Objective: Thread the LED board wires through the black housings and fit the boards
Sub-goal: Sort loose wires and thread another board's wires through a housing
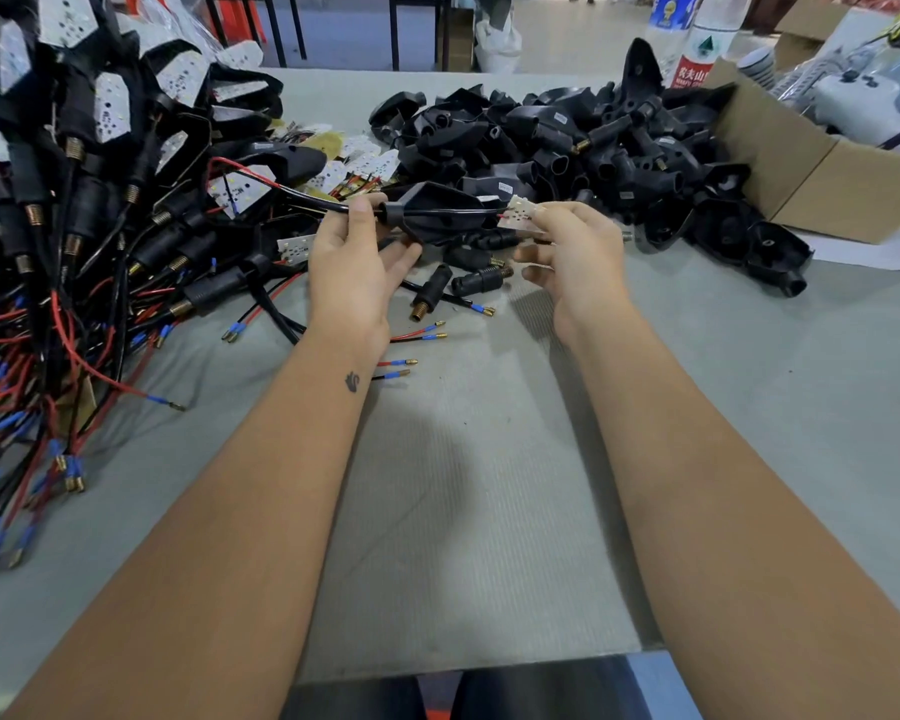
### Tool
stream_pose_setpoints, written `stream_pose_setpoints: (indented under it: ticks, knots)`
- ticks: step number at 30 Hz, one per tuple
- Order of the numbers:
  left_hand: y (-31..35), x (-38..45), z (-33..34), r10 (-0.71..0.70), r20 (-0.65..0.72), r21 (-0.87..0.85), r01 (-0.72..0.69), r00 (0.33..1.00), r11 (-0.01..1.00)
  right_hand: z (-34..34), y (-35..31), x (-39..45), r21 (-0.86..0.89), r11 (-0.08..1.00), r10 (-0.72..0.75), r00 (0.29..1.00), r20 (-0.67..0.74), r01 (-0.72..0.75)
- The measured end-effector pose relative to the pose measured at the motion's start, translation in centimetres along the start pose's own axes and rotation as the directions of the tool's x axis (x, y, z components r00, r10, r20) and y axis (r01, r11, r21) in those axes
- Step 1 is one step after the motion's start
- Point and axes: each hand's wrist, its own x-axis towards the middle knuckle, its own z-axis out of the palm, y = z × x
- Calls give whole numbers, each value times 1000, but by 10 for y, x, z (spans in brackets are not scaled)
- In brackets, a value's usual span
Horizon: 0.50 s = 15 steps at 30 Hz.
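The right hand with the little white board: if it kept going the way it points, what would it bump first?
Probably the black housing that the left hand holds; the right hand pinches the LED board beside its open end.

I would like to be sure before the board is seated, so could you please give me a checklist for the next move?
1. Left hand grips the housing at its neck: ok.
2. Right hand pinches the board: ok.
3. Wire runs through the housing and out its neck end: ok.
4. Board seated in the housing: not ok, it sits off the open end.
5. Slack pulled through: not ok, black wire spans the cavity to the board.
6. Board facing the right way: cannot tell.
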Motion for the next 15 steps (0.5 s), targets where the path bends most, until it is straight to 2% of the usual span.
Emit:
stream_pose_setpoints:
  ticks: [2,8,15]
  knots:
    - [0,0,0,-8,38,13,7,999,1000,0,1,-1,-85,996,-36,999,2,36]
    - [-4,-3,4,-1,163,153,-25,987,988,7,8,-6,-341,928,-108,984,145,152]
    - [-9,-1,3,7,245,240,-68,969,968,9,9,-10,-348,901,-205,962,182,258]
